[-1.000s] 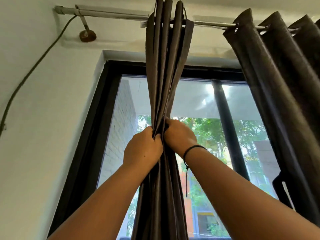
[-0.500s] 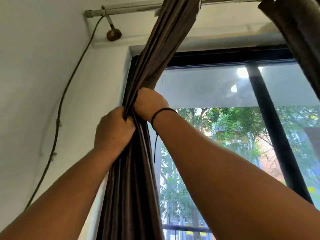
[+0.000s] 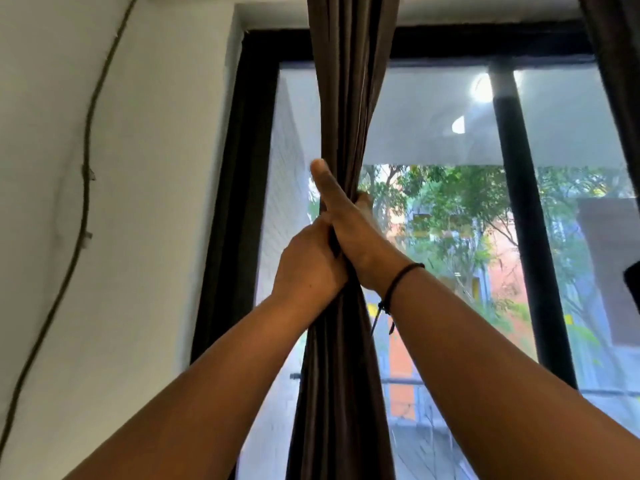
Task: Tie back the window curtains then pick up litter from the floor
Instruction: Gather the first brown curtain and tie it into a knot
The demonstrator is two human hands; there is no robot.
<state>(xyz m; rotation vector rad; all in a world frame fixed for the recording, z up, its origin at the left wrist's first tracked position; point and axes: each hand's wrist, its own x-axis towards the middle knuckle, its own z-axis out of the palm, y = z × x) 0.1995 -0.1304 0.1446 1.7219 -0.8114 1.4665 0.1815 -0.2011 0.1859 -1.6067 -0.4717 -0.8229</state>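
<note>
A dark brown curtain (image 3: pixel 349 98) hangs bunched into a narrow column in front of the left window pane. My left hand (image 3: pixel 308 268) grips the bunch from the left at mid height. My right hand (image 3: pixel 349 230), a black cord band on its wrist, wraps the bunch from the right just above, thumb pointing up and fingers curled behind the fabric. The two hands touch. A second dark curtain (image 3: pixel 616 74) hangs at the right edge. No litter or floor is in view.
The black window frame (image 3: pixel 235 202) runs down on the left, with a black centre post (image 3: pixel 523 220) to the right. A thin cable (image 3: pixel 85 188) trails down the white wall at left. Trees and buildings show through the glass.
The view dropped, so the curtain rod left the frame. The bunched curtain now hangs straight rather than slanted. My right hand shifted its hold, with the thumb now raised along the fabric.
</note>
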